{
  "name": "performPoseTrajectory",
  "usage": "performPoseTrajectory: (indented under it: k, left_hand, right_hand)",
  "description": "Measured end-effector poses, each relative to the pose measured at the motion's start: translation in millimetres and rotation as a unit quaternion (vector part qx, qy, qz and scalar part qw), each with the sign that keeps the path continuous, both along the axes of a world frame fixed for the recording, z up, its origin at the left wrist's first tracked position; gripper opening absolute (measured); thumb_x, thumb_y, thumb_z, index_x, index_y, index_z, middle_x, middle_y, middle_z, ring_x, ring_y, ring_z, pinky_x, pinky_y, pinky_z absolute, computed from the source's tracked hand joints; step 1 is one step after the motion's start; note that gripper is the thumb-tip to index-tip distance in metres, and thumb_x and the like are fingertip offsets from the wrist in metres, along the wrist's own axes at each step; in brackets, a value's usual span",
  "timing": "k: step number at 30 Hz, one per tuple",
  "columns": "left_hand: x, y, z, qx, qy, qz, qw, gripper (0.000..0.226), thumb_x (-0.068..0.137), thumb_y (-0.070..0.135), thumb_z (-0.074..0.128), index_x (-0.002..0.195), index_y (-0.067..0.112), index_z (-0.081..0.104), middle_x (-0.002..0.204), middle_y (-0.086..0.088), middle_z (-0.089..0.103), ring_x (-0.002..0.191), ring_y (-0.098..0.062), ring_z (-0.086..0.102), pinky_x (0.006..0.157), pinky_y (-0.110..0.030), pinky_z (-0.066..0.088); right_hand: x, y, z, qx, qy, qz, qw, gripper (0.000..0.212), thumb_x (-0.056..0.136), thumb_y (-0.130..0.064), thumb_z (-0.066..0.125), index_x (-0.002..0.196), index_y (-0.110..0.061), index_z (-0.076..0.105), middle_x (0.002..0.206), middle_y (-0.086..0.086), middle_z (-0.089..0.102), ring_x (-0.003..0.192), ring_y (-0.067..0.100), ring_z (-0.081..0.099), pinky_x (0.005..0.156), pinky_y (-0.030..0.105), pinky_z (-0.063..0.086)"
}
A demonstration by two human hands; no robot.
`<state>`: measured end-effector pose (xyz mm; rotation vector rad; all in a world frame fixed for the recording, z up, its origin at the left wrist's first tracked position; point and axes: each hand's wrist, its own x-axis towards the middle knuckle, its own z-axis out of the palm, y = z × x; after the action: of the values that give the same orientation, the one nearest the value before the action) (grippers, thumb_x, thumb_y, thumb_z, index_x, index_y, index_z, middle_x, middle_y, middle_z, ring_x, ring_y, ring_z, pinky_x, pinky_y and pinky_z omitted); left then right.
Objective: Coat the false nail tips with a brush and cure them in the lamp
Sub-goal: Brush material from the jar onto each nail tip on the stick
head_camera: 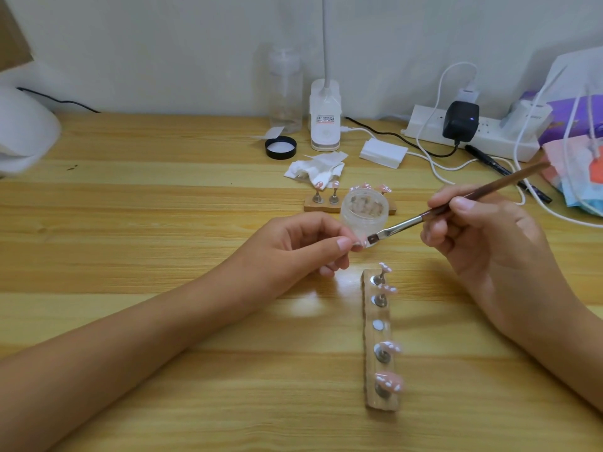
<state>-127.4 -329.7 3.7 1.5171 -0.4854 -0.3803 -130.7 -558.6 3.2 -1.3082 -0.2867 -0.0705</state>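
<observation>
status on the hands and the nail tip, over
Left hand pinches nail tip. Right hand grips brush, bristles at the tip. Clear jar close behind; nothing blocking.

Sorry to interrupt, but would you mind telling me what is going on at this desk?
A person is coating a false nail tip. The left hand pinches the tip while the right hand holds a brush with its bristles at it. On the wooden holder in front, four tips stand and the middle spot is bare. A clear jar is just beyond the hands.
</observation>
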Motion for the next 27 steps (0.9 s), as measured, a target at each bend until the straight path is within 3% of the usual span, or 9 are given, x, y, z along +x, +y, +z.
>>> performPoseTrajectory:
  k: [8,15,19,24,27]
  left_hand:
    - [-0.7,-1.1,2.4,0.016,-0.002,-0.001,1.000,0.016,0.082,0.022,0.057,0.088,0.009,0.064,0.066,0.013,0.063,0.062,0.003,0.056,0.064,-0.011,0.044]
    - [-0.8,-1.1,2.4,0.019,0.004,0.004,1.000,0.016,0.081,0.023,0.059,0.088,0.009,0.064,0.066,0.013,0.062,0.061,0.003,0.057,0.063,-0.011,0.045]
    - [-0.8,-0.6,1.9,0.021,0.004,0.006,1.000,0.011,0.084,0.023,0.062,0.086,0.012,0.065,0.066,0.013,0.063,0.061,0.003,0.057,0.063,-0.011,0.045]
    - [-0.9,-0.8,2.0,0.004,0.014,0.000,1.000,0.013,0.080,0.020,0.061,0.088,0.010,0.065,0.069,0.010,0.066,0.064,0.001,0.059,0.064,-0.013,0.047]
    - [-1.5,-0.7,1.9,-0.026,0.035,-0.002,0.999,0.015,0.077,0.016,0.065,0.090,0.009,0.067,0.074,0.003,0.070,0.065,-0.003,0.062,0.065,-0.014,0.049]
  right_hand:
    - [-4.6,1.7,-1.7,-0.065,-0.028,-0.027,0.997,0.018,0.084,-0.026,0.059,0.088,-0.024,0.076,0.072,-0.004,0.064,0.071,0.008,0.059,0.072,0.018,0.051]
    - [-2.0,0.8,0.9,-0.005,0.006,-0.037,0.999,0.029,0.089,-0.014,0.051,0.078,-0.023,0.076,0.065,-0.004,0.061,0.064,0.008,0.056,0.067,0.018,0.050]
    - [-3.1,2.3,-0.2,-0.036,0.002,0.001,0.999,0.025,0.089,-0.017,0.053,0.082,-0.024,0.076,0.064,-0.003,0.062,0.064,0.009,0.058,0.068,0.019,0.050]
    - [-1.8,2.7,-0.3,-0.045,0.008,-0.039,0.998,0.024,0.089,-0.017,0.053,0.084,-0.023,0.075,0.068,-0.002,0.064,0.068,0.009,0.059,0.070,0.018,0.051]
    - [0.1,1.8,0.9,-0.004,0.023,-0.060,0.998,0.024,0.089,-0.015,0.052,0.082,-0.021,0.074,0.069,-0.001,0.064,0.068,0.009,0.059,0.069,0.018,0.051]
